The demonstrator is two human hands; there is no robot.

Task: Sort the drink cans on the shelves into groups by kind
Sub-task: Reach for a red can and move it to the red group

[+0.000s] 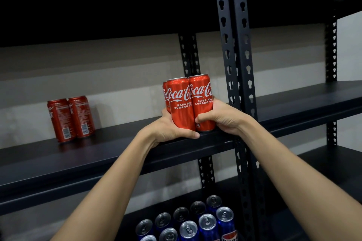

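Three red Coca-Cola cans (188, 101) stand bunched together at the front right of the black middle shelf (109, 152). My left hand (172, 129) grips the bunch from the left and below, thumb across the front can. My right hand (221, 117) grips the right can, fingers curled round its base. Two more red Coca-Cola cans (71, 118) stand side by side further left on the same shelf, their labels turned away. Several blue Pepsi cans (188, 221) stand in rows on the shelf below.
Black perforated uprights (235, 49) rise just right of the held cans and separate a second rack whose shelf (309, 101) lies at the same height. Another black shelf (98, 6) hangs overhead. A pale wall is behind.
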